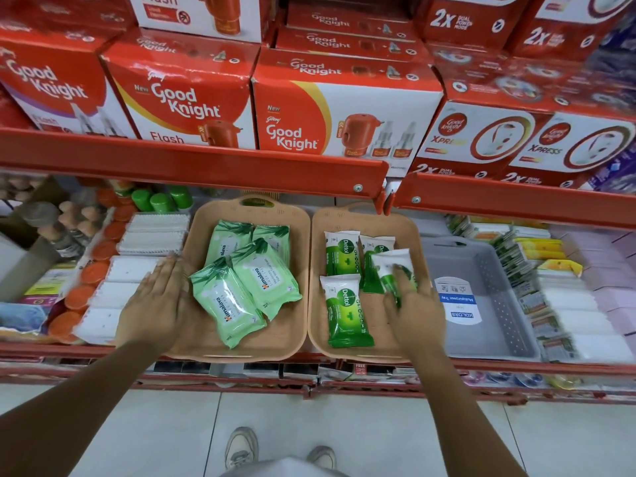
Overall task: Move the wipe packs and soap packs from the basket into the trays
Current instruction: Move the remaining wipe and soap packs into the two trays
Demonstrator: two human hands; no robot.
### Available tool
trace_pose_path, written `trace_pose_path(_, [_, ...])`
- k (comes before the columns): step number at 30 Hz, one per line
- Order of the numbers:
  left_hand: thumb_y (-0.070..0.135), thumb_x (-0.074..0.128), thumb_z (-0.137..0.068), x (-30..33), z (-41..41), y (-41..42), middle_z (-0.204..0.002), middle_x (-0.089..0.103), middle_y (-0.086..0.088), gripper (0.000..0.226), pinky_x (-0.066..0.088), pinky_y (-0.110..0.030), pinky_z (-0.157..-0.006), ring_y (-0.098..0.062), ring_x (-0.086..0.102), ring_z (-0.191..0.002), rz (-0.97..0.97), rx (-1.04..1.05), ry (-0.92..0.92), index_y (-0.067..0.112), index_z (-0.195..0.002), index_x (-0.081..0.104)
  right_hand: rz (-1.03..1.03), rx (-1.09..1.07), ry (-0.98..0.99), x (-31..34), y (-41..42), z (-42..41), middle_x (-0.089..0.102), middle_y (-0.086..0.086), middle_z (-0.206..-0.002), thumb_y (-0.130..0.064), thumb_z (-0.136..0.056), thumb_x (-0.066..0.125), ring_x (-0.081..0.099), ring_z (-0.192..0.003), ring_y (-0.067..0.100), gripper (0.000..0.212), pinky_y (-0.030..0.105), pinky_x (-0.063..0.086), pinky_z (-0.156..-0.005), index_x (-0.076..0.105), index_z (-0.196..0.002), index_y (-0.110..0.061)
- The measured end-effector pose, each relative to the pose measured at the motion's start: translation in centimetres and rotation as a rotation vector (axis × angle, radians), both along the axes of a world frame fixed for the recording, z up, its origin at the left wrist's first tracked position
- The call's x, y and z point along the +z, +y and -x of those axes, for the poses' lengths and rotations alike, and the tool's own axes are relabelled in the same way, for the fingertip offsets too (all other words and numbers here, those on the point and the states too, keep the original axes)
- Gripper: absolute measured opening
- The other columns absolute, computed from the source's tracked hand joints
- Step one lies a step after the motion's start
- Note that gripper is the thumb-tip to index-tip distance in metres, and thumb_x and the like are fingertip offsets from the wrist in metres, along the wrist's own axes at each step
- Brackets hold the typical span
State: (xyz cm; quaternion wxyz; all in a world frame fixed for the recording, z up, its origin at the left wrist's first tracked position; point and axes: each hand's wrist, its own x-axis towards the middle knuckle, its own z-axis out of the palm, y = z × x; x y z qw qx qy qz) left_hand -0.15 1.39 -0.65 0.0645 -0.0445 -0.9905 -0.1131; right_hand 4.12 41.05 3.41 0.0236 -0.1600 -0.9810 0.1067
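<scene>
Two beige trays stand side by side on the shelf. The left tray holds several light green wipe packs. The right tray holds several green-and-white soap packs. My left hand rests flat on the left tray's left rim, fingers apart, holding nothing. My right hand is over the right tray, its fingers on a soap pack that lies tilted on the others. The grey basket to the right shows only a label inside.
A red shelf rail overhangs the trays from above, with boxes stacked on it. White packs and orange-lidded jars lie left of the trays, small sachets right of the basket. My feet stand on the tiled floor below.
</scene>
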Motion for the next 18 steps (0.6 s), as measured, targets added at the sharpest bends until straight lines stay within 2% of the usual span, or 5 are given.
trace_pose_path(3, [0.030,0.024,-0.091,0.4,0.0,0.2,-0.143,0.041,-0.023,0.057,0.013,-0.030,-0.111,-0.035,0.038,-0.132,-0.002,-0.008,0.021,-0.001,-0.137,0.038,0.040,-0.038,-0.191,-1.2,-1.0,0.2,0.035,0.020,-0.149,-0.043,-0.096,0.039,0.033,-0.136,0.041,0.053,0.053,0.039,-0.105,0.030,-0.146,-0.029])
trace_pose_path(7, [0.029,0.025,-0.092,0.2,-0.1,0.4,-0.143,0.040,-0.023,0.056,0.021,-0.039,-0.109,-0.035,0.037,-0.132,0.008,-0.007,0.003,-0.001,-0.137,0.037,0.047,-0.049,-0.369,-1.8,-2.0,0.5,0.029,0.021,-0.152,-0.060,-0.094,0.024,0.033,-0.135,0.042,0.062,0.053,0.041,-0.102,0.029,-0.146,-0.027])
trace_pose_path(10, [0.030,0.021,-0.090,0.2,0.0,0.8,-0.144,0.036,-0.026,0.060,0.013,-0.043,-0.112,-0.036,0.026,-0.137,0.131,-0.046,-0.028,-0.001,-0.140,0.031,-0.011,0.014,-0.255,-0.7,-3.1,0.6,0.031,0.016,-0.152,-0.045,-0.098,0.031,0.033,-0.135,0.037,0.052,0.050,0.039,-0.103,0.032,-0.145,-0.022])
trace_pose_path(13, [0.041,0.014,-0.084,0.5,-0.1,2.5,-0.154,0.013,-0.016,0.071,-0.001,-0.044,-0.116,-0.025,-0.005,-0.143,0.290,-0.229,0.032,0.007,-0.146,0.007,0.025,0.202,-0.041,0.6,-7.0,1.1,0.038,0.017,-0.148,-0.035,-0.098,0.039,0.036,-0.134,0.034,0.047,0.046,0.040,-0.102,0.040,-0.141,-0.018])
trace_pose_path(18, [0.041,0.020,-0.090,0.6,-1.0,8.4,-0.156,0.010,-0.019,0.069,0.002,-0.039,-0.116,-0.029,0.003,-0.144,-0.212,0.167,-0.080,0.003,-0.147,0.011,0.105,0.516,-0.017,1.3,-14.2,2.7,0.033,0.014,-0.150,-0.041,-0.094,0.043,0.033,-0.134,0.033,0.056,0.044,0.036,-0.107,0.031,-0.146,-0.023])
